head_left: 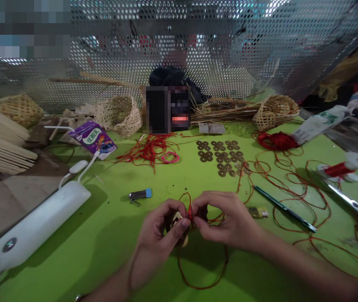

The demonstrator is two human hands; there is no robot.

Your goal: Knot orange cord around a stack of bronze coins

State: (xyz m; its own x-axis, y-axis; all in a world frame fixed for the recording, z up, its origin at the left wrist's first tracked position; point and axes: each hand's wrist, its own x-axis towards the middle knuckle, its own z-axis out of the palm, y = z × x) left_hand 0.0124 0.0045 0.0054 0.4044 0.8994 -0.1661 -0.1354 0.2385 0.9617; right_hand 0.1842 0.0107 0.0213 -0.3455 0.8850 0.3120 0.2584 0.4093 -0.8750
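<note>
In the middle front, my left hand (pixel 161 228) is closed, thumb against forefinger, around a small pale piece (pixel 185 241) mostly hidden by the fingers. A dark square mark shows on it. My right hand (pixel 226 214) pinches red cord (pixel 190 209) right beside the left fingertips. One loop of that cord stands up above the fingers, and a wider loop hangs below onto the green table (pixel 118 251). Close to my right hand lie a yellowish lighter (pixel 257 212) and a dark green pen (pixel 284 208). Left of my hands is a nail clipper (pixel 139 194).
Brass coins (pixel 223 157) lie in clusters behind my hands. Cut red cords (pixel 152 151) are heaped left of them. Loose cord, a spool (pixel 339 169) and scissors (pixel 351 201) lie right. A white lamp (pixel 43 222), purple pouch (pixel 93 139) and woven baskets (pixel 120 115) stand around.
</note>
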